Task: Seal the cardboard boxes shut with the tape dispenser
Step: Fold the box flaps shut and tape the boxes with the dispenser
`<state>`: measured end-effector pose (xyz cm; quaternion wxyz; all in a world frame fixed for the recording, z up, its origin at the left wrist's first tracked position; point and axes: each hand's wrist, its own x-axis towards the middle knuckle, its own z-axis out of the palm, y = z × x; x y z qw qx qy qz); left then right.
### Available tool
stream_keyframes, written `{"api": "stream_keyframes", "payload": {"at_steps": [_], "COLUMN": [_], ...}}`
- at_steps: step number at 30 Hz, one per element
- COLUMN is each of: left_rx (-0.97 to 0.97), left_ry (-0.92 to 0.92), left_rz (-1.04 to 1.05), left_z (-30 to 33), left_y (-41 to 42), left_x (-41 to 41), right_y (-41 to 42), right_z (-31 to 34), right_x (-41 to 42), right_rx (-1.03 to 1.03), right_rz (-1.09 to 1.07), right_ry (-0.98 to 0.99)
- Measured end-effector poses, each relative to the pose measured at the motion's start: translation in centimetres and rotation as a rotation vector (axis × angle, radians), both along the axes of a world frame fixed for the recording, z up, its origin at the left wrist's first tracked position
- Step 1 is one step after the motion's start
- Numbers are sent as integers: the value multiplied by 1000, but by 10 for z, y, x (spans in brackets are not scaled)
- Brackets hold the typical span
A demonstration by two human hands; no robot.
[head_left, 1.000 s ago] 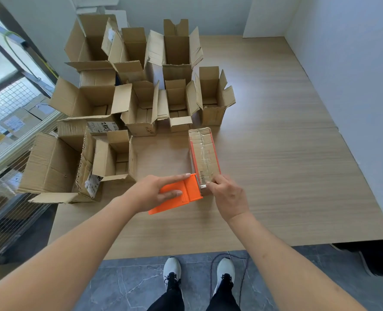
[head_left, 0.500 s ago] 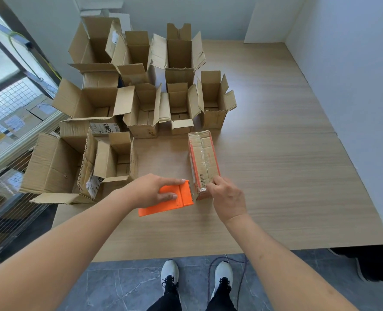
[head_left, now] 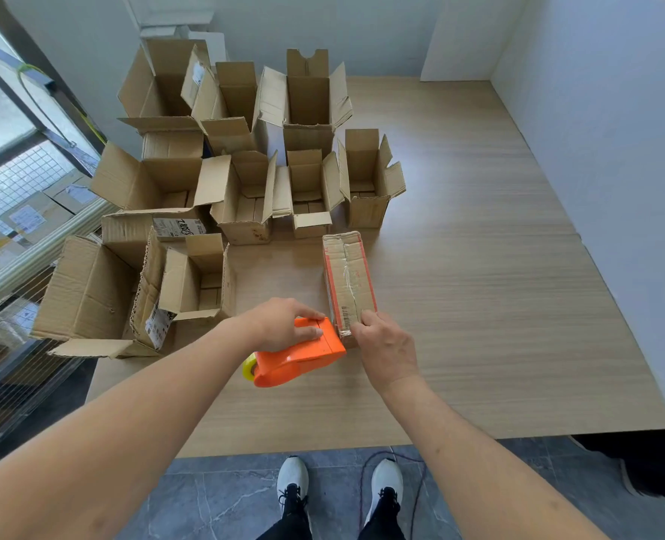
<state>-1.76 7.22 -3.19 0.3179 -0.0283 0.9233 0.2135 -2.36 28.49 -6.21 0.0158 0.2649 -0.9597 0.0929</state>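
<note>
**Taped box and dispenser at the near bench edge**

We see one closed cardboard box [head_left: 348,280] lying on the wooden bench [head_left: 479,305], near the middle of its near edge, with clear tape running along its top seam and orange stripes on its sides. One orange tape dispenser [head_left: 298,350] sits just left of the box's near end, its front touching the box; a yellow roll edge [head_left: 248,367] shows at its rear.

The left hand [head_left: 284,325] rests on top of the dispenser, fingers curled over its upper face and gripping it. The right hand [head_left: 385,344] pinches the near end of the closed box, fingertips against the end face.

Behind and to the left we count ten open boxes [head_left: 245,200], flaps up, packed together from the far left corner down along the left edge. The nearest of them [head_left: 196,282] stands just left of the dispenser, apart from it. A row of three small open boxes stands immediately beyond the closed box, blocking the path toward the far edge. The right half of the bench holds no boxes.

Below the near edge we see two white shoes [head_left: 338,485] on grey floor tiles and one cable [head_left: 366,481]. A wire grille [head_left: 7,212] runs along the left side.
</note>
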Motion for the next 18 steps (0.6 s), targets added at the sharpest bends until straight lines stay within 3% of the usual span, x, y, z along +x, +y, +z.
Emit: {"api": "stream_keyframes", "payload": {"at_steps": [4,11,18], "left_rx": [-39,-291,-378], "left_ry": [-18,177,284], "left_rz": [-24,-279,-314], "left_z": [8,23,24], "left_y": [6,21,26], "left_x": [-9,-15,-8], "right_y": [1,-5,-7], "right_z": [-1,1,-5], "right_x": [1,-3,-6], "right_rx": [4,19,50], "right_rz": [13,-32,-56], "right_ry": [-10,-50,-41]}}
